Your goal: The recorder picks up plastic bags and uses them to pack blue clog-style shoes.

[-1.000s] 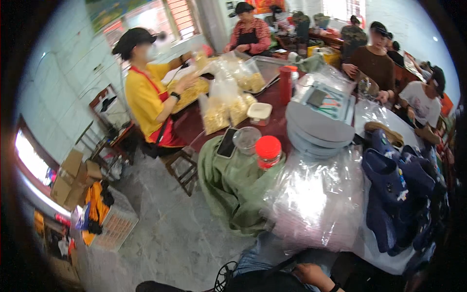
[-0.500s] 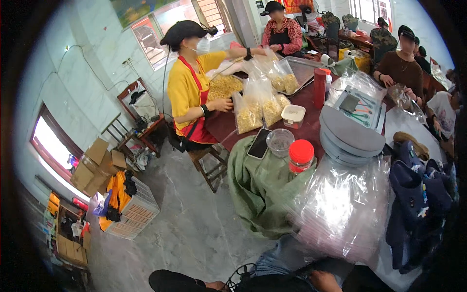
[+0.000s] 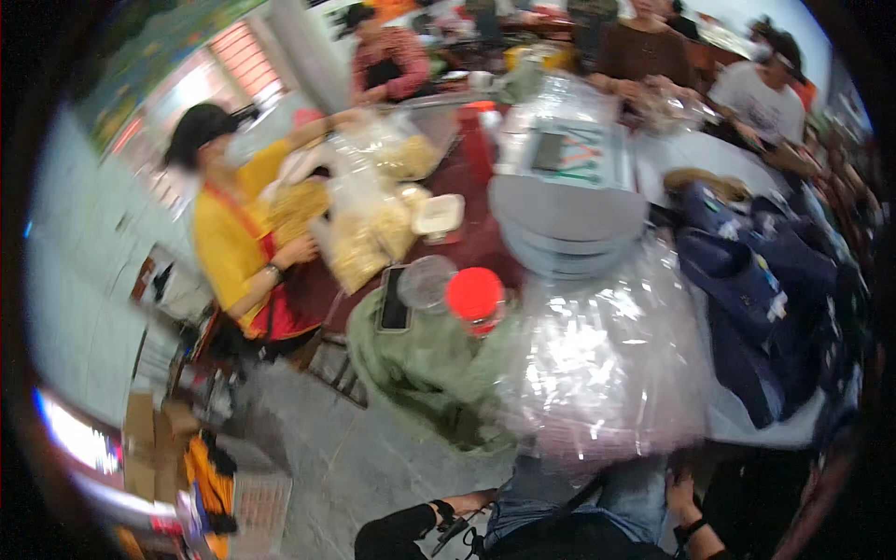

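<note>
My left hand [image 3: 474,501] rests low by my left thigh, below a black sleeve and a dark wristband; its fingers are blurred. On the other side, my right hand [image 3: 681,492] hangs against the outer side of my right thigh, and how its fingers lie is smeared. Nothing shows in either hand. Straight ahead at the table edge lies a stack of clear plastic bags [image 3: 611,359], apart from both hands. Behind it stands a grey machine or scale [image 3: 569,219] with a small display. A clear jar with a red lid [image 3: 476,299] sits left of the bags.
A green sack [image 3: 420,373] drapes over the table edge, with a phone [image 3: 396,299], a clear round tub [image 3: 427,283] and a white-lidded tub [image 3: 439,215] close by. At left, a co-worker in yellow [image 3: 229,233] handles filled bags [image 3: 359,238]. Dark blue fabric [image 3: 737,289] lies right.
My view has swung right and blurred, so the table sits further left. My right hand now shows beside my thigh. Across the table, the co-worker in yellow still reaches over the filled bags.
</note>
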Tool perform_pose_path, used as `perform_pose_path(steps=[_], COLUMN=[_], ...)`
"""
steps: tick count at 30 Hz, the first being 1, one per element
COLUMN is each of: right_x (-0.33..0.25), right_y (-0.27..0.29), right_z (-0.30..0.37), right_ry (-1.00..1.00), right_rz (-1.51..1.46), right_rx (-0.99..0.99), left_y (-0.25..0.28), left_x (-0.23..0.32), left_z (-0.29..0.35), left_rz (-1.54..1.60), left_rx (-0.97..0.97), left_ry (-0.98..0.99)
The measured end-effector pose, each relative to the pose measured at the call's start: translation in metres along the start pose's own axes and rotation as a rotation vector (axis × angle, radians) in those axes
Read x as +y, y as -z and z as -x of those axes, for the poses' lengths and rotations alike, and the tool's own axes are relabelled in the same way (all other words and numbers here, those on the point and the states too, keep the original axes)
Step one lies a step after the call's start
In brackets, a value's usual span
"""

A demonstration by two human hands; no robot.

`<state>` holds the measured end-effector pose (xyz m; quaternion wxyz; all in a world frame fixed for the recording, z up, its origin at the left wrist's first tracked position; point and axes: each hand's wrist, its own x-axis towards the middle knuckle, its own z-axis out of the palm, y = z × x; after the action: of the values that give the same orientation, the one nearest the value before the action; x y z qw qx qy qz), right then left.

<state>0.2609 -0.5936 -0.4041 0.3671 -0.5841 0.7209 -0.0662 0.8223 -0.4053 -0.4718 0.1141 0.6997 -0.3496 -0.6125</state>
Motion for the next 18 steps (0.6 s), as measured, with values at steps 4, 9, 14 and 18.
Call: perform_pose_path(steps=[4, 9, 14, 18], right_x=[0.228, 0.125, 0.119, 0.131], right_y=[-0.029, -0.022, -0.058, -0.063], right_z=[0.066, 0.104, 0.111, 0.11], right_ry=[0.542, 0.168, 0.057, 0.002], right_rz=[0.766, 0.054, 0.089, 0.156], right_rx=[-0.445, -0.599, -0.501, -0.454], left_y=[0.03, 0.072, 0.099, 0.096], left_x=[0.056, 0.119, 0.183, 0.209], left_z=[-0.087, -0.172, -0.23, -0.246], left_rz=[-0.193, -0.379, -0.469, -0.494], left_rx=[-0.244, -0.358, -0.408, -0.414], left_ry=[-0.056, -0.072, -0.084, -0.086])
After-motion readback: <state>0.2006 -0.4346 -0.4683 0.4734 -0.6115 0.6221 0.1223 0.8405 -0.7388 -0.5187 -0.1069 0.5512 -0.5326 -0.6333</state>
